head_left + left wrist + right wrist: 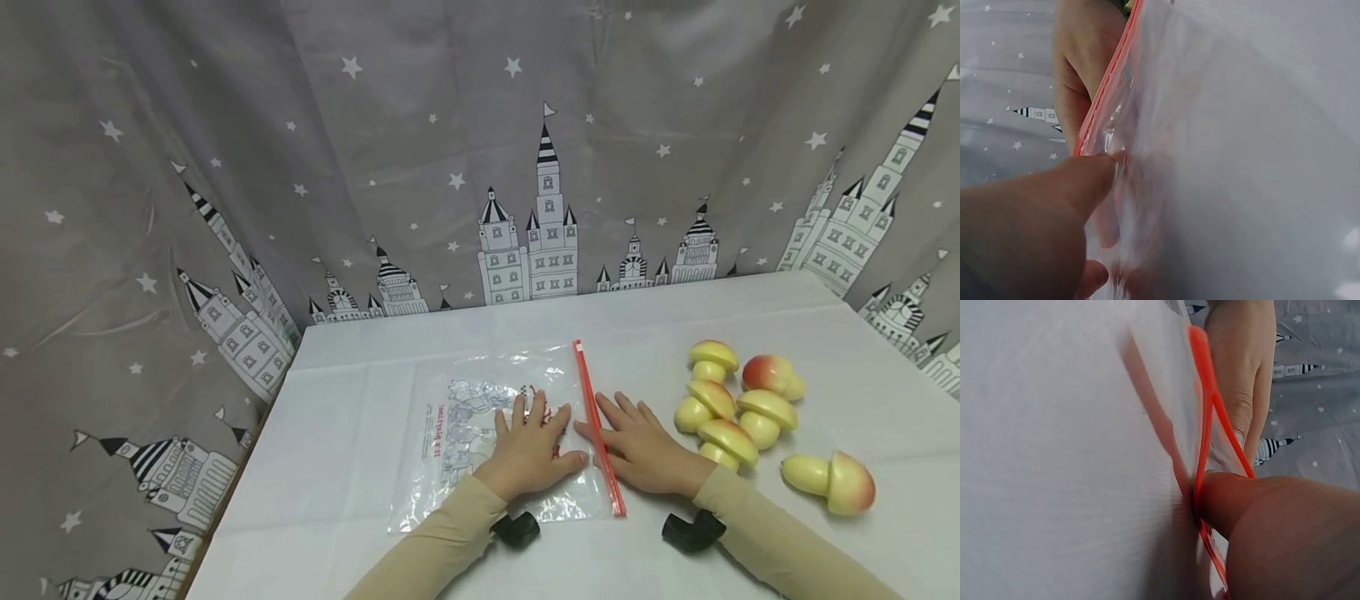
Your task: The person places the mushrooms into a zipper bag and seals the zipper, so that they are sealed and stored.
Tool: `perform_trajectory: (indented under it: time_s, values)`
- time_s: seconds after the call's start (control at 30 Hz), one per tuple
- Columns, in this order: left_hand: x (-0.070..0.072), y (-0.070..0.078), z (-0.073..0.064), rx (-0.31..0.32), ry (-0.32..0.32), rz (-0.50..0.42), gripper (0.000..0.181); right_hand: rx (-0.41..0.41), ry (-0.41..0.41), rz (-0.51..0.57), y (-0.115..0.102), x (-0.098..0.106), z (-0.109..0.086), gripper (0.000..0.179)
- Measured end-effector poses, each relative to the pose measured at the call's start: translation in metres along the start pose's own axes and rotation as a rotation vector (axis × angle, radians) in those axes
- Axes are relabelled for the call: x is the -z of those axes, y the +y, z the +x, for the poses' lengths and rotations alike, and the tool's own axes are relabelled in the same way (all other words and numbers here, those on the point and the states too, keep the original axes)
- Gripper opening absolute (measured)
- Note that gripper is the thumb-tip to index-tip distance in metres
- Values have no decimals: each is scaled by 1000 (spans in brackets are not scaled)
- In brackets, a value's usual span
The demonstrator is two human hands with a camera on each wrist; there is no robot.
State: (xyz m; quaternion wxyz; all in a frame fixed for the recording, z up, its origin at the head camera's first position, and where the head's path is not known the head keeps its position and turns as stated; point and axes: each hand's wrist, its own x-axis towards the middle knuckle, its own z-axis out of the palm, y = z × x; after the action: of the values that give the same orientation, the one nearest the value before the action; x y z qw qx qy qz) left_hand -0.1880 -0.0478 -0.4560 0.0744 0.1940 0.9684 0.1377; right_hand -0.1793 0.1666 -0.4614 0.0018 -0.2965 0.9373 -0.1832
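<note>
A clear plastic zip bag [420,496] with printed drawings and red lettering lies flat on the white table. A red zip strip [587,387] runs along its right edge. My left hand [534,454] rests on the bag, fingers spread. At the strip, my right hand [656,458] has its fingers extended, and the strip crosses over some fingertips. Close up in the right wrist view, the red strip [1207,425] parts into two lines beside the right thumb [1229,500]. In the left wrist view, the left thumb [1094,181] touches the plastic.
Several yellow-and-red toy mushrooms [765,417] lie grouped right of the right hand. One mushroom [847,483] lies apart, nearer the right forearm. A grey curtain [420,100] with castles and stars hangs behind the white table [330,433]. Black devices sit at both wrists.
</note>
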Motion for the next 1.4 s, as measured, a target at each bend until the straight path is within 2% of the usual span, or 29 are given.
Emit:
perform_trajectory:
  time_s: [0.23,0.47,0.7,1.07,1.23,1.4]
  values:
    - [-4,-1,0,0,14,-8,78,31,0,13,1,-6,0,44]
    - [-2,0,0,-15,31,-26,74,24,-20,51,2,-6,0,45]
    - [-3,0,-1,-17,16,-42,73,57,-28,55,-1,-8,-1,40]
    - [-2,-3,3,-33,67,-56,72,90,-32,33,2,-6,3,42]
    - [-1,-2,2,-79,101,-72,66,99,-21,30,2,-5,3,41]
    - [-3,2,1,-137,100,-97,63,83,-37,44,3,-7,1,41]
